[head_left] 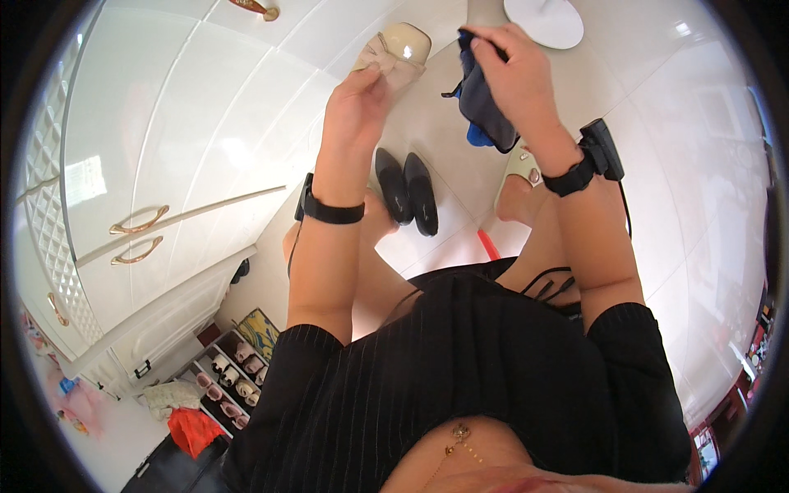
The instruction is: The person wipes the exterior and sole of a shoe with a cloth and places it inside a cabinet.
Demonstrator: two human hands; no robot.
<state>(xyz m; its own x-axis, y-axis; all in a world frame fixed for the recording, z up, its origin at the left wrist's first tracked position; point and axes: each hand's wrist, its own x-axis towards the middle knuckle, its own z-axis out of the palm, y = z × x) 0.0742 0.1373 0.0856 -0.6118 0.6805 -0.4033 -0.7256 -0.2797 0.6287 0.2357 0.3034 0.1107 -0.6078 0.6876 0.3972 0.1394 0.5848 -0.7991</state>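
My left hand (360,108) grips a beige shoe (410,46) with a shiny square toe and a fabric bow, thumb on the bow, at the top middle. To its right my right hand (515,68) pinches the upper edge of a dark grey and blue cloth item (484,101), which hangs down from the fingers. The shoe and the cloth are apart. Below and between the hands, a pair of black pointed flat shoes (407,191) stands side by side on the tiled floor. My right forearm partly hides a pale green slipper with gems (521,161) on my foot.
White glossy cabinets (179,142) with gold handles stand along the left. A round white base (548,21) is at the top. A red strip (489,244) lies between my legs. At the lower left are a rack of shoes (231,382) and a red bag (192,431).
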